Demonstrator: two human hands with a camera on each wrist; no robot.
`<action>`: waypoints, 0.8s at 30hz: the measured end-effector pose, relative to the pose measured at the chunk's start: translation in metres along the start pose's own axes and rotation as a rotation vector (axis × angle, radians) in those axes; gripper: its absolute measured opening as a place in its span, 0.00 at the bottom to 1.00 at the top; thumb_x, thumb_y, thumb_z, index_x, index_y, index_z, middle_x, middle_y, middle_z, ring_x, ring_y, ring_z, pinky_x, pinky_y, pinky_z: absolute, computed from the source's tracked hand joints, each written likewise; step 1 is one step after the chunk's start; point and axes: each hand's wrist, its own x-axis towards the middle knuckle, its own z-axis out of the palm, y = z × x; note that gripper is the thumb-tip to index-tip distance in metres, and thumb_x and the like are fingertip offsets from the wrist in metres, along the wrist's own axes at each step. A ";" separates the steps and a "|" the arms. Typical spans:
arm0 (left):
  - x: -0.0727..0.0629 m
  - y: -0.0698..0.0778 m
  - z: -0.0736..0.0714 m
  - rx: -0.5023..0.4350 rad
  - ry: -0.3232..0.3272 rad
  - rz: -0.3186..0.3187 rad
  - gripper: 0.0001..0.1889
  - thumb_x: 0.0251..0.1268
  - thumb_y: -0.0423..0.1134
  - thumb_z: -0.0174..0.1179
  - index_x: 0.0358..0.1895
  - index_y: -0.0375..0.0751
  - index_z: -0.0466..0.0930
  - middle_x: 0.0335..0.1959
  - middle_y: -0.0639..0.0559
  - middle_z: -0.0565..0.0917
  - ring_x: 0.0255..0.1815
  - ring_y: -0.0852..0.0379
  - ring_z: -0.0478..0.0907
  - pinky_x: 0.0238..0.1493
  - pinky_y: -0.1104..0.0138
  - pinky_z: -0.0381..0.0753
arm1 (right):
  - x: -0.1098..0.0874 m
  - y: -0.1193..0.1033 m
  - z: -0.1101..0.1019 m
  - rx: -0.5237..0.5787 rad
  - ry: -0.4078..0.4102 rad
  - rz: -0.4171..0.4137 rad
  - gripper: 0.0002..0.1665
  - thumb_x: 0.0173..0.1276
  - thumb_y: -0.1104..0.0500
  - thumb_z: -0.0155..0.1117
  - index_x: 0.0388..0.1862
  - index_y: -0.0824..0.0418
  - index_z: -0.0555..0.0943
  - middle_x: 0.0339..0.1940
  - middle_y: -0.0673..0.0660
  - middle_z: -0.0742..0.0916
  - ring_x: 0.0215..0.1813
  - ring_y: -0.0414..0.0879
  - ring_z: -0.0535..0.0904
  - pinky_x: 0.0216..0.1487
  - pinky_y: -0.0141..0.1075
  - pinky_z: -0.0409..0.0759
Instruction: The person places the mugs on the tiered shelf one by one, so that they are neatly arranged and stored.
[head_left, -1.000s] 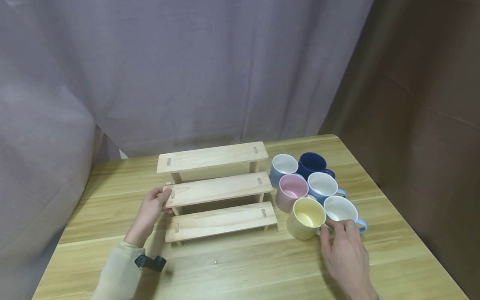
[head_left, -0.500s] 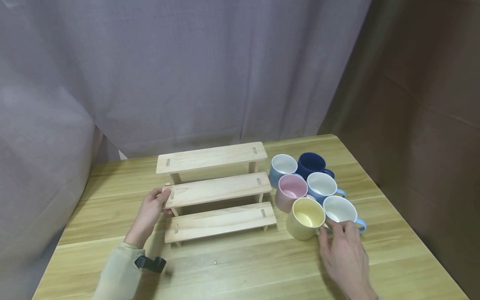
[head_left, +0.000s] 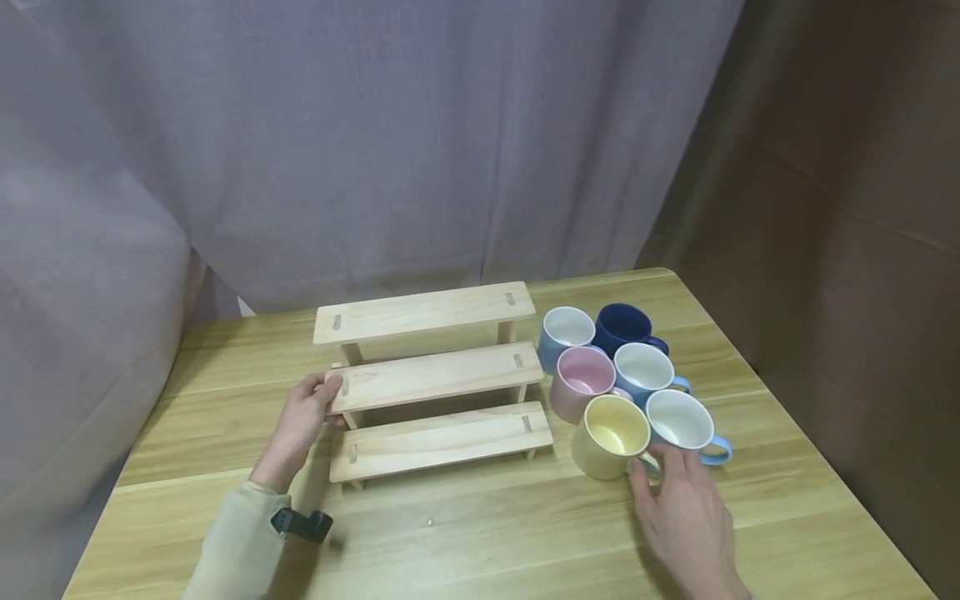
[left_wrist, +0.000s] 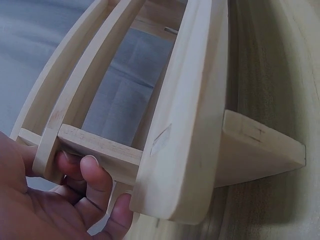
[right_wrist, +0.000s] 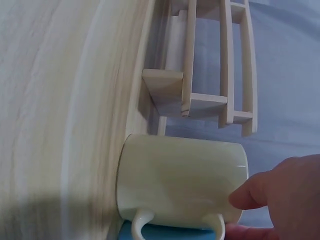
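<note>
A three-tier wooden display stand [head_left: 435,379] occupies the middle of the table. My left hand [head_left: 306,408] grips the left end of its middle board; in the left wrist view, the fingers curl beneath that board end. To the right of the stand is a pale yellow mug [head_left: 600,454], upright, its handle facing my right hand [head_left: 690,517]. The thumb lies left of that handle and the fingers right of it, spread apart. In the right wrist view, the thumb tip overlaps the mug's side near the rim. A light blue mug [head_left: 678,417] with a white inside stands just beyond the fingers.
Beside the yellow mug are a pink mug [head_left: 581,387], a dark navy mug [head_left: 622,325], and two more blue mugs with white insides, one in the middle [head_left: 645,367] and one at the back [head_left: 562,337]. Grey curtain [head_left: 420,150] hangs behind the table [head_left: 495,550].
My right hand has drawn back slightly toward the front, and more of the yellow mug's handle shows between thumb and fingers. The left hand, stand and mugs stay put.
</note>
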 end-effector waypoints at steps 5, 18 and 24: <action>0.002 -0.001 0.000 0.001 -0.007 -0.003 0.25 0.80 0.46 0.42 0.63 0.25 0.62 0.41 0.47 0.75 0.35 0.58 0.74 0.35 0.66 0.80 | 0.002 0.005 0.001 0.114 -0.020 -0.024 0.18 0.72 0.56 0.59 0.52 0.69 0.75 0.47 0.66 0.79 0.50 0.67 0.76 0.44 0.64 0.73; 0.001 -0.001 0.001 -0.013 0.013 0.013 0.23 0.79 0.45 0.44 0.60 0.25 0.65 0.38 0.47 0.75 0.32 0.59 0.74 0.33 0.68 0.80 | 0.011 0.024 -0.002 0.316 -0.271 0.108 0.20 0.78 0.48 0.49 0.49 0.64 0.78 0.45 0.61 0.85 0.50 0.56 0.78 0.51 0.46 0.74; 0.001 -0.001 0.002 -0.027 0.023 0.012 0.23 0.79 0.45 0.45 0.59 0.25 0.66 0.37 0.47 0.76 0.31 0.60 0.74 0.32 0.69 0.79 | 0.014 0.027 -0.002 0.352 -0.291 0.139 0.20 0.78 0.48 0.50 0.44 0.62 0.81 0.44 0.58 0.87 0.46 0.43 0.78 0.45 0.29 0.72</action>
